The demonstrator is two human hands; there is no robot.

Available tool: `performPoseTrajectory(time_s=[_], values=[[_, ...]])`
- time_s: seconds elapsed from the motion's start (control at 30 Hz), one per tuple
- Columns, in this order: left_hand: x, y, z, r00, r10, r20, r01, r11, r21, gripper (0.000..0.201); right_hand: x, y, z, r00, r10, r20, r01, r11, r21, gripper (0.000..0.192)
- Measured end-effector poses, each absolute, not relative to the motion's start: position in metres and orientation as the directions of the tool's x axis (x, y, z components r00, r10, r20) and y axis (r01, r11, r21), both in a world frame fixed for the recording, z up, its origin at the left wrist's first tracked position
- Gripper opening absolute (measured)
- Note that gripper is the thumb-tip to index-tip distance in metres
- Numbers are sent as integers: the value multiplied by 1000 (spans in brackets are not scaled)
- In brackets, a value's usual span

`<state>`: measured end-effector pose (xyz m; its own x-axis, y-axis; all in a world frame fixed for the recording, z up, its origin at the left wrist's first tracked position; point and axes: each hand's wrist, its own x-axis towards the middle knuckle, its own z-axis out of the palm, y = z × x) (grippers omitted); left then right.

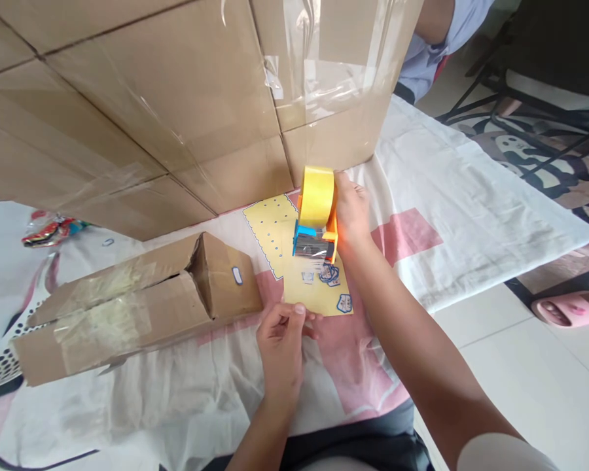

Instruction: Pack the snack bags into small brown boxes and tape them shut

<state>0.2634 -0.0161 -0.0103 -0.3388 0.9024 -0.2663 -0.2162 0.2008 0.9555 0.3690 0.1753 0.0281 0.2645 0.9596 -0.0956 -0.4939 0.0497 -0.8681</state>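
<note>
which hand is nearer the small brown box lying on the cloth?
Left. The left hand pinches the yellow sheet just right of the small brown box; the right hand grips the tape dispenser, farther off.

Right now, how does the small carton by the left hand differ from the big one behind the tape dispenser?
The small carton lies flat on the cloth with one end flap open; the big carton is far larger and its visible seams are shut. The small carton carries dull, wrinkled tape patches; the big carton has glossy clear tape running down to the tape dispenser. Both are plain brown cardboard.
</note>
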Motion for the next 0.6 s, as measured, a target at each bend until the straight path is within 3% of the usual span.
performPoseTrajectory(time_s=[0.27, 0.6], values=[[272, -11, -8, -397, 901, -176, -279, 64, 958, 39, 365, 171, 29, 221, 946, -238, -603, -59, -795, 30], [280, 2, -4, -332, 917, -222, -356, 96, 930, 35, 354, 153, 38, 101, 930, -354, -590, -230, -774, 16]])
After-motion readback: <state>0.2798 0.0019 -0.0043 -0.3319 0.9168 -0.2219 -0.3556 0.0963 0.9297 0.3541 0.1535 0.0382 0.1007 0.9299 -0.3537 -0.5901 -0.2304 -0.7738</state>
